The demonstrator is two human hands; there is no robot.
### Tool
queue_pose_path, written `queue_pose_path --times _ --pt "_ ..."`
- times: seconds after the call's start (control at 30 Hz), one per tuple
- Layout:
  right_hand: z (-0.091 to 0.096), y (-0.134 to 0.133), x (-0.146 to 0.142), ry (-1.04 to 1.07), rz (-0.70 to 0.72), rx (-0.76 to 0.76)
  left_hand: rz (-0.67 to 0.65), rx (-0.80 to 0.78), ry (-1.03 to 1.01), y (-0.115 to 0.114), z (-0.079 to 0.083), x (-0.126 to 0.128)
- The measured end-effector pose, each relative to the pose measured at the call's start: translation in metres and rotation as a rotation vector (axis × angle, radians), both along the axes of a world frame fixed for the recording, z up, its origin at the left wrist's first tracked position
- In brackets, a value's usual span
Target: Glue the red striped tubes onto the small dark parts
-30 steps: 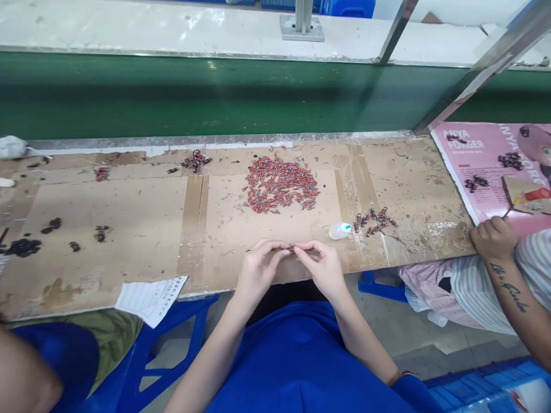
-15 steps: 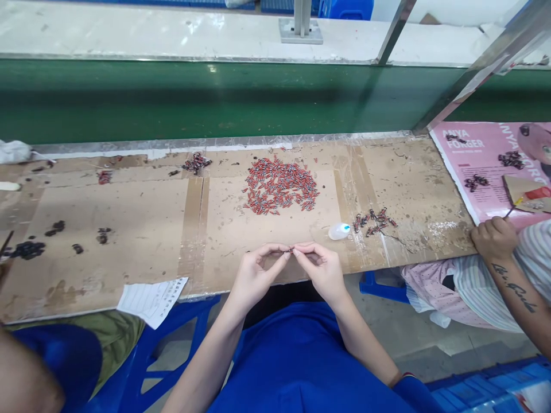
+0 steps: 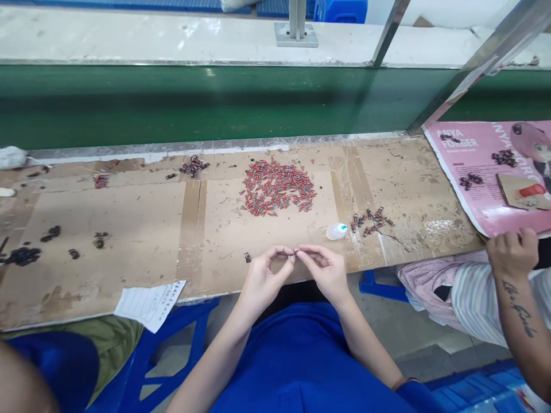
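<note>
My left hand and my right hand meet fingertip to fingertip at the front edge of the cardboard-covered table. Between their pinched thumbs and forefingers is a tiny dark part, too small to name. Beside my left hand lies one small dark piece. Beyond both hands spreads a pile of small red and silver parts. To the right, a little white bottle with a blue tip lies on its side near a loose cluster of red and black pieces.
Black parts and a paper slip lie on the left; a dark cluster sits farther back. At right, a co-worker's hand is by a pink printed sheet. A green belt runs behind the table.
The view has shifted slightly. My hands stay pinched together, a little farther right, and the small dark piece beside my left hand now shows. The co-worker's hand at right has moved back toward the table's edge.
</note>
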State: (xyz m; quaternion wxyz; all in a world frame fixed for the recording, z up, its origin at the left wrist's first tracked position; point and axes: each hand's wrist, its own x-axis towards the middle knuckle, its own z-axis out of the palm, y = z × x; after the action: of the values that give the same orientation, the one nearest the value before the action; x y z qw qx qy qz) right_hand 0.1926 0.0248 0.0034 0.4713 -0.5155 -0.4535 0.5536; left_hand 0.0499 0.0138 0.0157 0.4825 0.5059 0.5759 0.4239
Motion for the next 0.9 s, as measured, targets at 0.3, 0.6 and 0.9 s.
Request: queue_pose_path --times 0.3,0.6,0.9 --pt "-0.004 -0.011 0.062 -0.444 -0.357 0.274 -0.323 0.086 0.246 -0.001 0.011 0.004" --pt "-0.019 0.033 0.111 -0.918 -0.330 0.586 -0.244 0.359 0.851 -0.003 -0.013 -0.092" --pt "-0.027 0.032 0.084 -0.824 -0.042 0.519 -0.325 0.439 0.857 0.001 -0.035 -0.093"
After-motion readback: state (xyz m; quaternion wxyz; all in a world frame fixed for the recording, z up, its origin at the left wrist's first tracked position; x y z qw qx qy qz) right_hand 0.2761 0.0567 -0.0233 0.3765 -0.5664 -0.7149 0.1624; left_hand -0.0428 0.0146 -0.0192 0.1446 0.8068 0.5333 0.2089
